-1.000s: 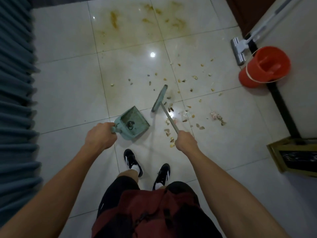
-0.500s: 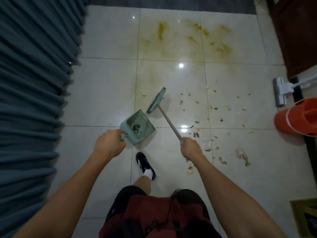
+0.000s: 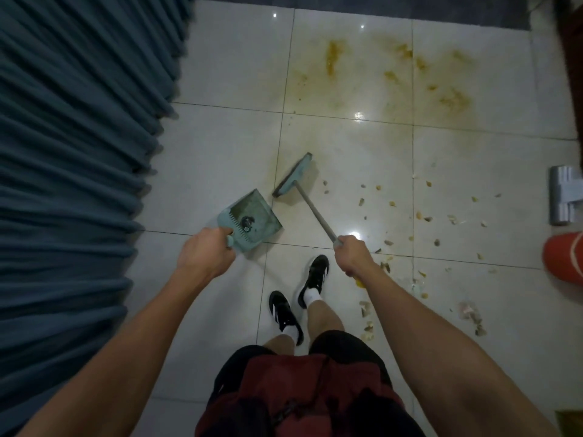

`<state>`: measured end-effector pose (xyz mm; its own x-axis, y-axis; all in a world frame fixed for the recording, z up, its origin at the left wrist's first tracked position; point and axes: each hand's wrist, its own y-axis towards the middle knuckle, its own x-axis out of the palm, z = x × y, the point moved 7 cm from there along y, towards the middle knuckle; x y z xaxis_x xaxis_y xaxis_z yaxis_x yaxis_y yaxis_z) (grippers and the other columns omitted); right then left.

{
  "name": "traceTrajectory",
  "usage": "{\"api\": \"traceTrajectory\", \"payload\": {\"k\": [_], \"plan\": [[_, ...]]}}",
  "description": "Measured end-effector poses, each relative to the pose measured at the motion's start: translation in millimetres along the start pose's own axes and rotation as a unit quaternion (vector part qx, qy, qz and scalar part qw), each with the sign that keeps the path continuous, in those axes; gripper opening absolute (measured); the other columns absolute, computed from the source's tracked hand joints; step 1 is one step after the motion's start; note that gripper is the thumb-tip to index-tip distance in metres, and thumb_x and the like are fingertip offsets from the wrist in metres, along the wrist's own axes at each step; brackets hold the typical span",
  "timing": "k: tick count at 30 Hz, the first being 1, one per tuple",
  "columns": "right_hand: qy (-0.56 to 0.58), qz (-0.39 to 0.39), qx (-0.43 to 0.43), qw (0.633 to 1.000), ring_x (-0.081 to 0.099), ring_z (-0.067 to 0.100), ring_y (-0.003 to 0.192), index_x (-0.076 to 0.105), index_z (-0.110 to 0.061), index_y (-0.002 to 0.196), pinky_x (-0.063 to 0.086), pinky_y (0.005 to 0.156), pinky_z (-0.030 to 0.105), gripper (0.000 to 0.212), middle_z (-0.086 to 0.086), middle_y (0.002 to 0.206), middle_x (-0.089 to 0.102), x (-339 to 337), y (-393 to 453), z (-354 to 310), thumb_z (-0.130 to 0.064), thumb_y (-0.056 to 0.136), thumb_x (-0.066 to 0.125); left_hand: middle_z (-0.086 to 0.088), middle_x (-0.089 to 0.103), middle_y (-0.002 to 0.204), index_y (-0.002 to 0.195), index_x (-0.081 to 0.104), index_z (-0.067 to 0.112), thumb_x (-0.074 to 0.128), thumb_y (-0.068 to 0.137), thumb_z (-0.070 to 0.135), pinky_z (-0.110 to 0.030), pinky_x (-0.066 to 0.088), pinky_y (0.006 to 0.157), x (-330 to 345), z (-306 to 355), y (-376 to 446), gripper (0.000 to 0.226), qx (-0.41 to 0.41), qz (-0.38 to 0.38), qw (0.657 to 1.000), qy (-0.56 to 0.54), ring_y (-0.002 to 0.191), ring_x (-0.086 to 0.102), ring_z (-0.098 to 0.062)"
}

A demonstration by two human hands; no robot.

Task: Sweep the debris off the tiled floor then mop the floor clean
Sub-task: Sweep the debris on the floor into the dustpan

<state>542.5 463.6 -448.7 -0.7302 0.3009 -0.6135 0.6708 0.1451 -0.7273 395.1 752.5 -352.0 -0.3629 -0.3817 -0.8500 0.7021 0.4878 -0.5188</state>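
My left hand (image 3: 206, 255) grips the handle of a teal dustpan (image 3: 252, 220), which holds a small dark clump. My right hand (image 3: 355, 255) grips the grey handle of a small broom; its teal broom head (image 3: 292, 175) lies just right of the pan's open edge. Scattered debris (image 3: 422, 216) covers the white tiled floor (image 3: 362, 143) to the right of the broom, and more bits lie near my right forearm. Yellow-brown stains (image 3: 394, 67) mark the tiles farther ahead.
A dark blue pleated curtain (image 3: 72, 152) fills the left side. At the right edge are a grey mop head (image 3: 563, 200) and an orange bucket (image 3: 563, 257). My feet in black shoes (image 3: 312, 279) stand just behind the dustpan.
The view has shifted left, so the debris, the mop and the bucket now sit farther right. The broom head has moved to the left of the debris, close beside the dustpan.
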Motion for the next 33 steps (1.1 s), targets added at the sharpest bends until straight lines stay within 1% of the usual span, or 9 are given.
{"api": "traceTrajectory", "payload": {"k": [2,7,14,18,22,24,27,29,33], "plan": [[0.003,-0.009,-0.006,1.000,0.067,0.035,0.081,0.064,-0.007,0.112,0.062,0.070,0.044,0.030,0.016,0.099,0.065,-6,16,-10,-0.018,0.098,0.041,-0.009,0.072,0.105,0.127,0.064,0.029,0.053,0.087,0.022,-0.036,0.056,0.077,-6,4,12,0.042,-0.007,0.004,1.000,0.003,0.090,0.067,-0.031],[0.000,-0.038,-0.017,0.999,0.068,0.038,0.089,0.064,-0.004,0.113,0.061,0.078,0.046,0.029,0.020,0.108,0.066,-23,57,-30,-0.015,0.098,0.041,-0.008,0.071,0.097,0.119,0.066,0.032,0.054,0.086,0.022,-0.037,0.056,0.073,-25,16,43,0.036,-0.029,0.009,1.000,-0.008,0.084,0.066,-0.032],[-0.012,-0.053,0.027,0.998,0.069,0.036,0.087,0.063,-0.003,0.117,0.061,0.075,0.041,0.027,0.017,0.106,0.065,-60,84,-20,-0.011,0.097,0.046,-0.005,0.069,0.091,0.117,0.066,0.030,0.052,0.087,0.023,-0.038,0.059,0.072,-48,50,88,0.033,-0.015,0.003,1.000,-0.003,0.077,0.064,-0.028],[-0.021,-0.037,0.067,0.997,0.067,0.032,0.088,0.063,-0.005,0.117,0.061,0.077,0.043,0.026,0.013,0.101,0.064,-76,76,11,-0.011,0.097,0.047,-0.007,0.069,0.090,0.114,0.067,0.028,0.052,0.089,0.023,-0.034,0.054,0.068,-56,73,110,0.030,0.010,-0.009,1.000,0.018,0.075,0.063,-0.029],[-0.008,-0.004,0.113,0.994,0.068,0.030,0.083,0.062,-0.004,0.117,0.062,0.075,0.045,0.027,0.013,0.099,0.065,-84,60,35,-0.011,0.096,0.046,-0.007,0.070,0.093,0.118,0.067,0.031,0.053,0.086,0.023,-0.033,0.052,0.068,-65,90,122,0.036,0.044,-0.015,0.998,0.036,0.077,0.063,-0.029],[0.004,0.014,0.135,0.991,0.068,0.030,0.084,0.062,-0.003,0.118,0.062,0.075,0.044,0.028,0.014,0.101,0.066,-83,48,42,-0.010,0.095,0.047,-0.008,0.071,0.096,0.118,0.068,0.030,0.053,0.083,0.021,-0.034,0.053,0.070,-70,97,126,0.039,0.064,-0.015,0.997,0.040,0.079,0.064,-0.031],[0.028,0.040,0.161,0.986,0.068,0.030,0.087,0.061,-0.001,0.122,0.062,0.077,0.044,0.033,0.015,0.107,0.067,-79,34,46,-0.009,0.093,0.048,-0.004,0.069,0.091,0.115,0.069,0.029,0.054,0.084,0.018,-0.031,0.048,0.066,-76,103,128,0.035,0.091,-0.014,0.995,0.041,0.074,0.059,-0.026],[0.041,0.047,0.173,0.983,0.067,0.030,0.086,0.060,-0.001,0.123,0.062,0.077,0.044,0.034,0.016,0.108,0.066,-74,27,48,-0.008,0.093,0.047,-0.003,0.066,0.087,0.115,0.069,0.029,0.054,0.086,0.018,-0.031,0.050,0.066,-78,102,129,0.035,0.108,-0.014,0.993,0.044,0.073,0.060,-0.025],[0.061,0.058,0.187,0.979,0.067,0.030,0.081,0.060,-0.001,0.121,0.062,0.072,0.044,0.032,0.014,0.098,0.063,-66,17,50,-0.008,0.094,0.045,-0.003,0.066,0.085,0.124,0.066,0.031,0.055,0.089,0.020,-0.031,0.054,0.066,-73,98,130,0.039,0.131,-0.019,0.991,0.034,0.072,0.062,-0.023]]}}
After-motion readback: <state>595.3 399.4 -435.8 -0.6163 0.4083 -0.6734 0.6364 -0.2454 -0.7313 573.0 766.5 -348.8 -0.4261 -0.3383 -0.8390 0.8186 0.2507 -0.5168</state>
